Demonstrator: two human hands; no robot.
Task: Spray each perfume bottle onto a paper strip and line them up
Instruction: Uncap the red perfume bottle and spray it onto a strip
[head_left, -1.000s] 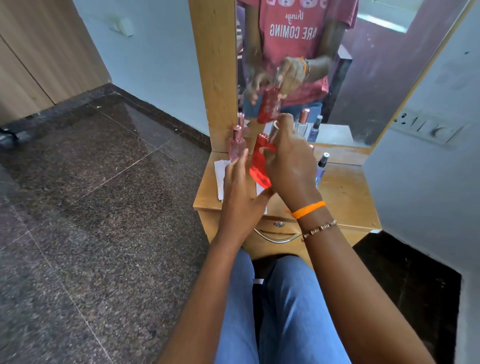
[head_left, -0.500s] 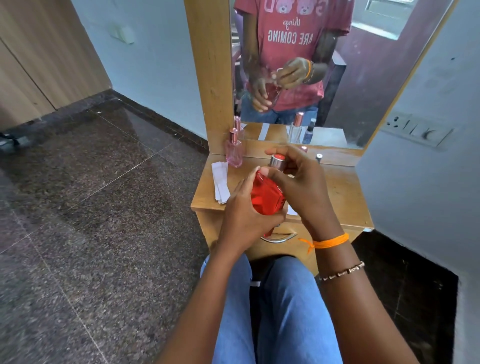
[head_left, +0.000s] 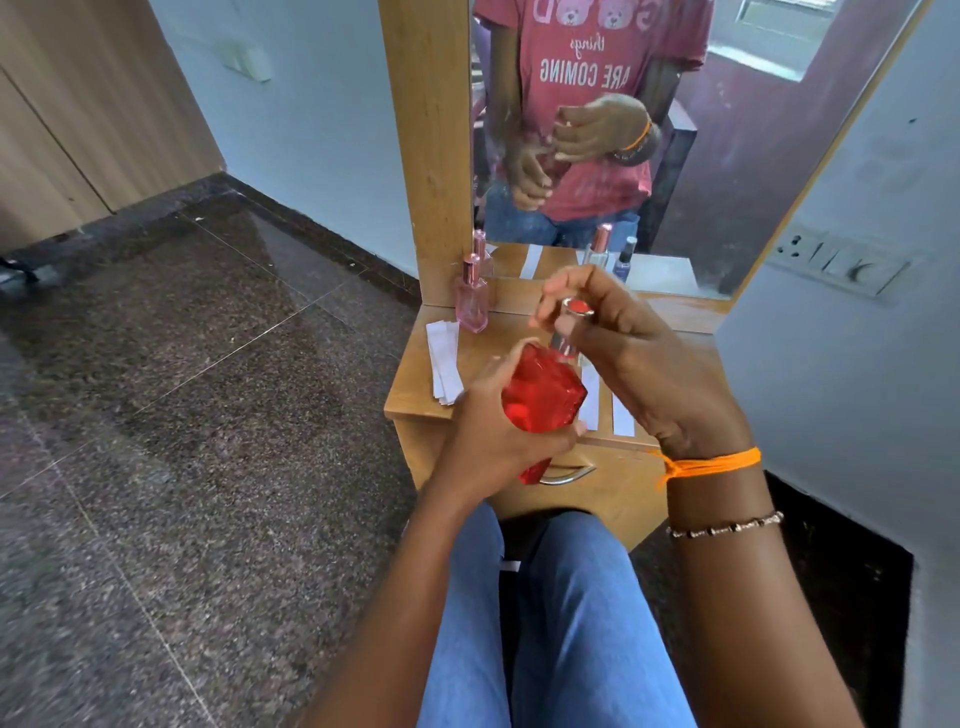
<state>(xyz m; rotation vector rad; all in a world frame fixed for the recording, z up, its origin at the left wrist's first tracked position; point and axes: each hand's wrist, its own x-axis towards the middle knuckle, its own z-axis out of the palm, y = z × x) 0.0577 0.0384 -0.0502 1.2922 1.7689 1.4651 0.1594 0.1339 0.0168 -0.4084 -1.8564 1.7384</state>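
A seated person's left hand (head_left: 485, 431) wraps its curled fingers around the faceted red perfume bottle (head_left: 543, 397), holding it tilted above the front edge of the wooden bench (head_left: 415, 389). The right hand (head_left: 639, 358) arches over the bottle's top, thumb and fingertips pinching the silver cap (head_left: 574, 312), whose red inside shows; the cap sits right at the bottle's neck, and whether it is seated or lifted off cannot be told. Beyond the left hand a small stack of white paper strips (head_left: 444, 361) lies on the bench, with a pink perfume bottle (head_left: 471, 299) standing upright just behind it against the mirror (head_left: 727, 156) frame. Two single strips (head_left: 622, 415) lie side by side under the right hand's wrist, partly hidden. An orange thread (head_left: 711, 463) and a beaded bracelet (head_left: 724, 529) circle the right wrist.
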